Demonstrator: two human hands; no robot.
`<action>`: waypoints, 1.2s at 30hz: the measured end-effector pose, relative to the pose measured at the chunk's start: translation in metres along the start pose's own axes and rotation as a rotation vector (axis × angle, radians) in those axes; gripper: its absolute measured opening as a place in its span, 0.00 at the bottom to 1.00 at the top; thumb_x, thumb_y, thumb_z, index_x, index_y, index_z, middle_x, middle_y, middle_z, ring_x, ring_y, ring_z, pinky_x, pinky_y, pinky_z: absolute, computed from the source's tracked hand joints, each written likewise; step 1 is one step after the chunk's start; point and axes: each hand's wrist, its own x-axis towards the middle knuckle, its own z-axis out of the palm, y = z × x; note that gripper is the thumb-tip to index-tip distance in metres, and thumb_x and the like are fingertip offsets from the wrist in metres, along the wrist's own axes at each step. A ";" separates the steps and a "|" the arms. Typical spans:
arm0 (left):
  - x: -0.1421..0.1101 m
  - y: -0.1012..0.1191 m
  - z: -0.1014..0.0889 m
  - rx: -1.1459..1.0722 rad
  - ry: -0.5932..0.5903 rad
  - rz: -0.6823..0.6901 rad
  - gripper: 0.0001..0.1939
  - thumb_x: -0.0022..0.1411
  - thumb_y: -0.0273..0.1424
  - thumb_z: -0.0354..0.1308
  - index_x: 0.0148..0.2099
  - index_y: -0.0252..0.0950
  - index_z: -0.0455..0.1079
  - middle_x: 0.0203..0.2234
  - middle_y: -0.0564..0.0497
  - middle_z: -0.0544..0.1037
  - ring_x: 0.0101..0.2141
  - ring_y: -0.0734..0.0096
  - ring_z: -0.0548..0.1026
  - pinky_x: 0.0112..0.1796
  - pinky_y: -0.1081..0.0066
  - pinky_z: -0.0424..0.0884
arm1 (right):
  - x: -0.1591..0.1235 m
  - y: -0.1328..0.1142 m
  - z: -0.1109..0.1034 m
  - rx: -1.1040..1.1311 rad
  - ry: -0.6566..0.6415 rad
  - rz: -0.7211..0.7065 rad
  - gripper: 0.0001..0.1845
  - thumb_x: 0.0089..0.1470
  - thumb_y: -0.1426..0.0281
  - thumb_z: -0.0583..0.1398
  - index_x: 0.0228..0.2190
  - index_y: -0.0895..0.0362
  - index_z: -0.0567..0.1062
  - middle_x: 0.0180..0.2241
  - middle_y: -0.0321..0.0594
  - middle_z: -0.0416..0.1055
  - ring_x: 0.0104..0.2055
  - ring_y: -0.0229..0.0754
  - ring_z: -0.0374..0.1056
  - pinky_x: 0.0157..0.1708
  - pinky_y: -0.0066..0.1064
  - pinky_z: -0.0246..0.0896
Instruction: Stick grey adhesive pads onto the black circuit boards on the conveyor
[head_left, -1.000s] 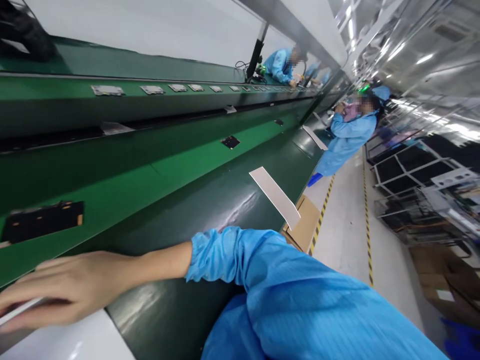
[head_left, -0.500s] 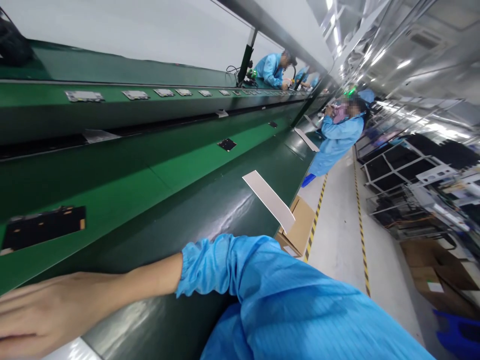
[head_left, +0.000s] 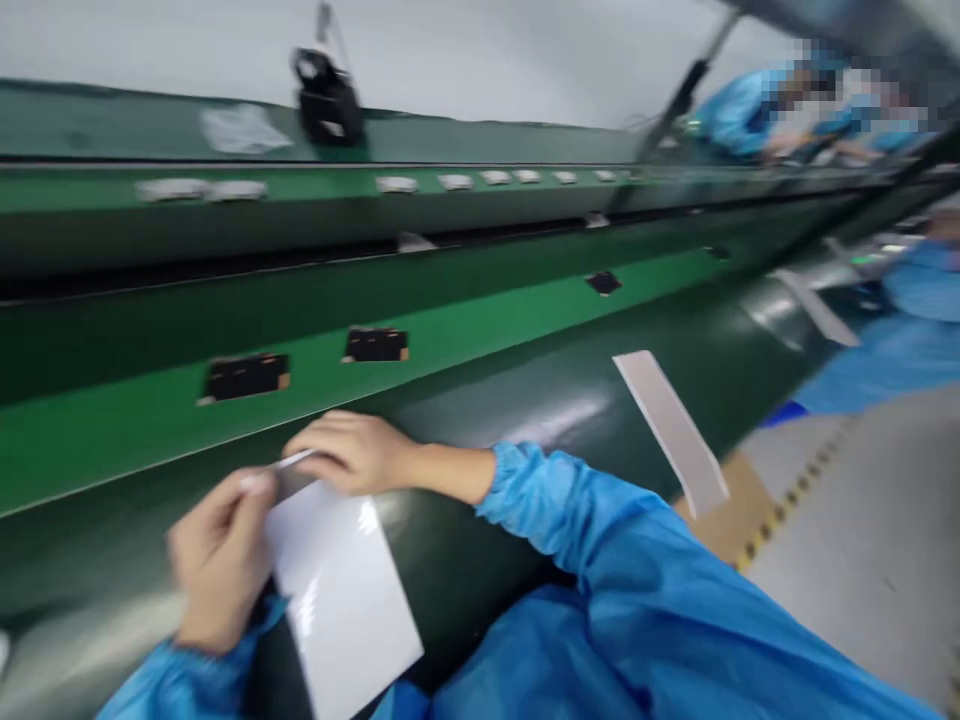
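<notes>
My left hand [head_left: 223, 555] pinches a thin flat piece with a pale edge [head_left: 295, 459], its thumb pressed on the near side. From the other end my right hand [head_left: 352, 452] grips the same piece, fingers curled round it. The piece is mostly covered by my fingers and blurred, so its kind is unclear. Just below lies a glossy white sheet [head_left: 349, 600] at the near edge of the dark green bench [head_left: 480, 400]; whether the piece belongs to this sheet I cannot tell.
Black flat boards [head_left: 246, 378] lie along the bright green belt [head_left: 495, 330] beyond my hands. White parts [head_left: 396, 185] line a raised ledge behind it. A pale strip [head_left: 671, 430] overhangs the bench edge on the right, above a cardboard box [head_left: 739, 510]. Co-workers in blue [head_left: 742, 110] are farther along.
My view has swung left and my right hand has come back from the far left. Both hands now show, together on the thin piece above the white sheet.
</notes>
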 end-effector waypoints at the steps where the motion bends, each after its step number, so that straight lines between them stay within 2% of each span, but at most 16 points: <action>1: -0.002 -0.006 -0.002 -0.041 0.003 -0.017 0.29 0.60 0.60 0.63 0.28 0.37 0.70 0.23 0.57 0.71 0.28 0.69 0.68 0.29 0.72 0.65 | -0.004 -0.002 -0.003 0.005 0.017 -0.019 0.12 0.76 0.66 0.55 0.48 0.60 0.76 0.52 0.46 0.80 0.54 0.43 0.73 0.64 0.34 0.63; 3: -0.002 -0.012 -0.003 -0.100 -0.028 -0.002 0.26 0.62 0.54 0.63 0.27 0.37 0.69 0.22 0.55 0.70 0.27 0.70 0.66 0.28 0.71 0.63 | -0.010 -0.004 -0.008 0.033 0.042 -0.040 0.12 0.75 0.66 0.55 0.47 0.59 0.75 0.49 0.47 0.81 0.51 0.45 0.73 0.60 0.36 0.66; 6: -0.002 -0.010 0.001 -0.145 -0.061 0.035 0.22 0.66 0.49 0.59 0.29 0.37 0.70 0.22 0.54 0.69 0.27 0.69 0.65 0.29 0.70 0.63 | -0.013 -0.008 -0.014 0.060 0.054 -0.060 0.11 0.74 0.66 0.55 0.44 0.58 0.75 0.45 0.48 0.80 0.46 0.47 0.72 0.53 0.39 0.68; 13: -0.010 -0.004 0.006 -0.278 -0.102 0.037 0.31 0.68 0.59 0.55 0.27 0.37 0.63 0.21 0.54 0.63 0.26 0.72 0.60 0.28 0.70 0.57 | -0.018 -0.023 -0.017 0.099 0.114 -0.060 0.09 0.72 0.68 0.55 0.43 0.56 0.75 0.40 0.45 0.79 0.43 0.47 0.72 0.45 0.39 0.67; 18: -0.012 -0.010 0.010 -0.368 -0.109 0.037 0.31 0.70 0.58 0.54 0.28 0.37 0.62 0.22 0.56 0.61 0.26 0.73 0.58 0.29 0.70 0.55 | -0.020 -0.023 -0.020 0.081 0.101 -0.044 0.07 0.70 0.69 0.56 0.42 0.54 0.75 0.37 0.43 0.77 0.39 0.46 0.72 0.40 0.38 0.67; 28: -0.014 -0.013 0.012 -0.379 -0.119 0.047 0.31 0.71 0.58 0.53 0.29 0.37 0.62 0.22 0.56 0.60 0.26 0.73 0.58 0.29 0.69 0.54 | -0.020 -0.027 -0.021 0.046 0.100 -0.045 0.07 0.69 0.69 0.56 0.41 0.53 0.75 0.37 0.42 0.78 0.38 0.46 0.74 0.39 0.39 0.70; 36: -0.016 -0.017 0.014 -0.351 -0.138 0.058 0.29 0.72 0.55 0.54 0.29 0.37 0.63 0.22 0.56 0.62 0.26 0.73 0.60 0.30 0.68 0.55 | -0.025 -0.022 -0.019 0.031 0.096 -0.062 0.05 0.70 0.69 0.58 0.44 0.52 0.75 0.39 0.41 0.78 0.39 0.47 0.75 0.39 0.39 0.70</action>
